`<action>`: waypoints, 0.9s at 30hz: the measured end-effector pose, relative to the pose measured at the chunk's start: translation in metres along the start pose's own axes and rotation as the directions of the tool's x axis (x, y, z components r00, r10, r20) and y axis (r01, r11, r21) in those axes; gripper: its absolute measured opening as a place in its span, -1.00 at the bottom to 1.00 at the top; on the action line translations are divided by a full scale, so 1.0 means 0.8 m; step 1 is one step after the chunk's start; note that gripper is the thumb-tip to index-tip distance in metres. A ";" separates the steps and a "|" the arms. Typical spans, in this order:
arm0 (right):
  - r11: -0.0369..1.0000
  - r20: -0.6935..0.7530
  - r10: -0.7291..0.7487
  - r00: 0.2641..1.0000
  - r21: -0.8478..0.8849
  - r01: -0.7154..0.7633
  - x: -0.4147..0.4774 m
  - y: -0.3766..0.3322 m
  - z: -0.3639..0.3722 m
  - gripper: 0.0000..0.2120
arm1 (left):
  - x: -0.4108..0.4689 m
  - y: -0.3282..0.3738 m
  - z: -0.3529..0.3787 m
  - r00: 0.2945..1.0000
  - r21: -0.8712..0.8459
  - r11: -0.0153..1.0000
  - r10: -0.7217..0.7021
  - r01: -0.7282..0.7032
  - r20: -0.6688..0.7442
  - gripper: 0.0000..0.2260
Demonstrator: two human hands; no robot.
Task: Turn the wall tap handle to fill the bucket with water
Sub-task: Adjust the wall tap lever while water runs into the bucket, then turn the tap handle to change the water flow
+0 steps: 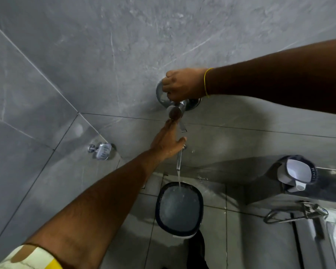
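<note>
A round chrome wall tap (160, 95) sits on the grey tiled wall. My right hand (182, 84) is closed over its handle, whose knob end (175, 111) sticks out below my fist. My left hand (168, 140) reaches up flat against the wall just under the knob, fingers apart and holding nothing. Below it a chrome spout (179, 159) pours a thin stream of water into the dark-rimmed bucket (159, 206) on the floor. The bucket holds water.
A chrome soap dish (103, 150) is fixed to the wall at left. A dark mug with a white inside (297, 172) rests on a ledge at right. A chrome fitting with a lever (303, 211) is at lower right. Pale tiles cover the floor.
</note>
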State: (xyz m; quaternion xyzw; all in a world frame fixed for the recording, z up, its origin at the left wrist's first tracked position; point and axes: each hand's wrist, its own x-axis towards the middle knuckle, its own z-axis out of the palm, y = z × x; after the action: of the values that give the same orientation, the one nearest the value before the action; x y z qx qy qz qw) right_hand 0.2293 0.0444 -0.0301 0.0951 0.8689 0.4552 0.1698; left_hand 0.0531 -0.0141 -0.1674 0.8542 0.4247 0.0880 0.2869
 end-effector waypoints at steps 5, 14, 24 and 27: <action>1.000 -0.039 -0.009 0.999 -0.021 0.008 -0.005 -0.005 0.003 -0.81 | 0.003 -0.002 0.002 1.000 -0.004 1.000 -0.006 0.006 0.003 -0.28; 0.986 -0.173 0.129 0.976 0.123 -0.109 -0.005 -0.025 0.009 -0.89 | 0.002 -0.007 -0.006 0.999 0.085 0.996 0.001 -0.006 0.053 -0.19; 0.983 0.054 0.128 0.990 0.126 -0.134 -0.008 -0.009 -0.001 -0.87 | -0.002 -0.010 -0.005 0.999 0.071 0.997 -0.007 0.004 0.036 -0.23; 0.992 0.094 0.096 0.991 0.073 -0.103 -0.007 -0.010 0.009 -0.85 | -0.001 -0.010 -0.003 1.000 0.075 0.997 -0.006 0.005 0.024 -0.25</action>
State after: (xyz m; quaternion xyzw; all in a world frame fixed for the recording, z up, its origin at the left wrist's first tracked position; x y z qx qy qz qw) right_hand 0.2370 0.0437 -0.0397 0.1652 0.8715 0.4243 0.1821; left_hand 0.0462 -0.0096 -0.1700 0.8642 0.4265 0.0609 0.2601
